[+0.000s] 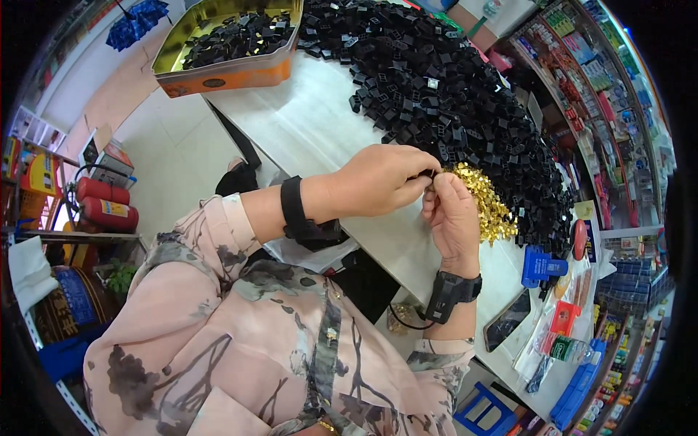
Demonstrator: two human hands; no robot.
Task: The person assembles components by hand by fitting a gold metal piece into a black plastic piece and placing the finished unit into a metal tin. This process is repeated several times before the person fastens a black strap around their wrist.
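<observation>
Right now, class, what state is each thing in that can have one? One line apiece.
Black pieces: loose, heaped on the table.
Gold pieces: loose, piled beside the black ones.
Orange tin: open, holding more black pieces.
Left fingers: curled, meeting the right; grip unclear.
Right fingers: curled; grip unclear.
Phone: lying flat, screen dark.

Shop interior. Pale floor [171, 123] at left, large tiles with thin seams. White worktop [258, 105] runs diagonally from upper left to lower right, dark leg beneath. Tall shelving [592, 94] curves along right side, crammed with small colourful packages. Low blue stool [483, 413], lower right, beside worktop. Light bright, whitish; soft sheen on worktop's bare surface.
</observation>
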